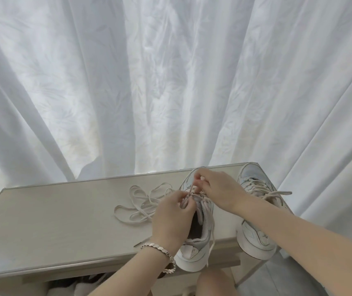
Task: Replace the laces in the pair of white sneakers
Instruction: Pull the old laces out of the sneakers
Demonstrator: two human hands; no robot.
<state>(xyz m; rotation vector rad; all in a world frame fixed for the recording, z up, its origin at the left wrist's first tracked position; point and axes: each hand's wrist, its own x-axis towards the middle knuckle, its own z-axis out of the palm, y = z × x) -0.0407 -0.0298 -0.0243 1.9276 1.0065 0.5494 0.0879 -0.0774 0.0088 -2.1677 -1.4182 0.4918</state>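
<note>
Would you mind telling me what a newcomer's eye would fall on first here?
At the centre, the left hand and right hand both pinch a lace over the middle sneaker on the table. Loose laces lie to its left, a second sneaker at the table's right end, white curtain behind.

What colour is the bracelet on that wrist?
Silver; the bracelet shows best in the head view.

Two white sneakers: near sneaker (200, 238) under the hands, far sneaker (256, 236) at the right end. Two threaded laces: near sneaker's lace (212, 238), far sneaker's lace (277, 193). One loose tangle of laces (141, 207), number of strands in it unclear. Two hands: left hand (170, 216), right hand (217, 189). One bracelet (160, 252). One table (64, 221). One white curtain (170, 82).
</note>
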